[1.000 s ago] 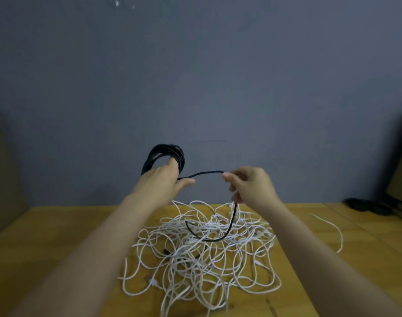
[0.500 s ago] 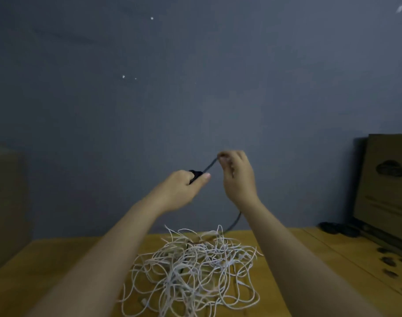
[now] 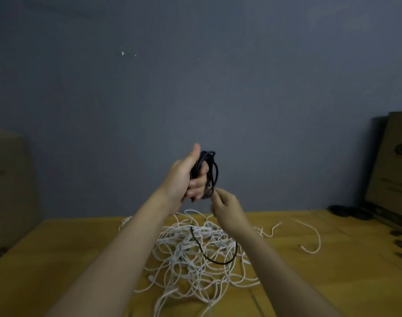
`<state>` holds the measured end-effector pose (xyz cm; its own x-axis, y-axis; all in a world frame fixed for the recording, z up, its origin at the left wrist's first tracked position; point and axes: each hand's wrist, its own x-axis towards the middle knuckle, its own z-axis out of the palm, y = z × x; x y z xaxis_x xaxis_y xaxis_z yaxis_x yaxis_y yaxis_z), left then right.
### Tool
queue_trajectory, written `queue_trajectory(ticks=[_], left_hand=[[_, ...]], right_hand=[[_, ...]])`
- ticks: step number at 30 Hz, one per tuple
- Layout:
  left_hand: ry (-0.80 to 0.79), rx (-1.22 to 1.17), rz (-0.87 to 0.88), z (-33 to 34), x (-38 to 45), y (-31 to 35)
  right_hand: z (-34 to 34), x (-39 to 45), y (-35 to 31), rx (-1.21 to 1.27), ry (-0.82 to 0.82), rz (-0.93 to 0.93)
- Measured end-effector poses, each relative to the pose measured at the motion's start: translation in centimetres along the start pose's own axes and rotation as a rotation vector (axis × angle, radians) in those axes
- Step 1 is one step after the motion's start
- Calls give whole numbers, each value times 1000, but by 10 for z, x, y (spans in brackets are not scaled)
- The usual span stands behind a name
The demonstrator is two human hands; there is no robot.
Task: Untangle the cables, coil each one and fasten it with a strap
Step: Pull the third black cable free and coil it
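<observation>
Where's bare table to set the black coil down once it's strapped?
Bare wooden table left of the white cable pile, and front right of it. Centre is crowded; a loose white cable and dark items fill the far right.

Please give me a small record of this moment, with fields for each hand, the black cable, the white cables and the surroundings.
left hand: left hand grips the black coil, held up above the table
right hand: right hand pinches the black cable just below the coil
black cable tail: loose tail hangs down and lies across the white pile
white cables: tangled white cables in a heap on the wooden table, not yet coiled
strap: none visible
surroundings: cardboard box at right, grey wall behind
</observation>
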<state>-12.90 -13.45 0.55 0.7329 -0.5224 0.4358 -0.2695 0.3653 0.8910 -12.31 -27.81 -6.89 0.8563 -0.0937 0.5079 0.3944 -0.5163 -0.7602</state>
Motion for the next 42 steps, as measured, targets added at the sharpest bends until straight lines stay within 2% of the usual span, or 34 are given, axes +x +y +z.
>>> queue_trajectory(ticks=[2,5,8,13,15,18,23,25,27,29,33,36,38,42], left_hand=[[136,25,49,-1,4,-12],[237,117,113,-8,8,-31],[285,497,115,-21,11,-56],[126,1121,-107,-45,15,-101],[79,1284,-132,-53,13,-114],[-48,1454,-141,-60,8,-133],[-221,1515,-217,-68,0,-148],[-254,1525,-260,-70,-2,-149],[-220,1555,-215,-73,-3,-151],[-139,1583,-158,-74,-1,-151],[26,1569,-104,-71,10,-144],[109,1518,-63,-58,15,-135],[159,1482,-42,-48,17,-125],[225,1390,-29,-31,25,-90]], right_hand=[[12,-14,15,46,-103,49],[27,-36,44,-44,-196,72],[36,-48,64,-119,-223,76],[38,-51,71,-286,-228,-140],[35,-49,74,-305,-208,-167],[29,-47,83,-441,-77,-222],[14,-39,96,-580,233,-312],[8,-36,102,-600,269,-317],[7,-36,108,-603,212,-297],[7,-38,112,-494,145,-171],[4,-39,107,-92,-4,187],[0,-41,94,272,-142,365],[-6,-38,82,379,-151,403],[-25,-11,47,249,19,329]])
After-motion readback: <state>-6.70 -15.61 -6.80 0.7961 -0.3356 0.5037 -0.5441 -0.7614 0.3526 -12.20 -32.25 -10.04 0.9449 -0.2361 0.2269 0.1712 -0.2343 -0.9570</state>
